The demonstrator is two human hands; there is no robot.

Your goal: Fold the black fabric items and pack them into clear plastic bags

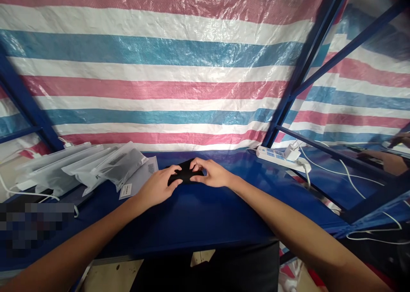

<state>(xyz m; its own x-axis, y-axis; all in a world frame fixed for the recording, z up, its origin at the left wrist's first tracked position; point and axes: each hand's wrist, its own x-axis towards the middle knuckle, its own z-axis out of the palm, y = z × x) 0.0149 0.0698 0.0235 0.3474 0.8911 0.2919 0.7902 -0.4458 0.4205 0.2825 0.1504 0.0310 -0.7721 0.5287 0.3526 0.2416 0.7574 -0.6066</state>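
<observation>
A small, dark black item (pixel 185 173), soft-looking like folded fabric, lies on the blue tabletop (pixel 205 223) between my two hands; its exact kind I cannot make out. My left hand (pixel 157 184) grips its left side, fingers curled over the top and thumb at the near edge. From the right, my right hand (pixel 212 172) holds the other side with bent fingers and the thumb below them. Just left of my left hand lies a flat grey plastic bag (pixel 141 176) with a white label (pixel 126 190).
Several frosted zip bags (pixel 112 161) lean in a row at the left. A white power strip (pixel 282 158) with a plugged-in charger (pixel 292 151) sits at the right, beside a blue metal post (pixel 288 99). Striped sheeting (pixel 166 89) hangs behind. Another person's hand (pixel 381 159) shows far right.
</observation>
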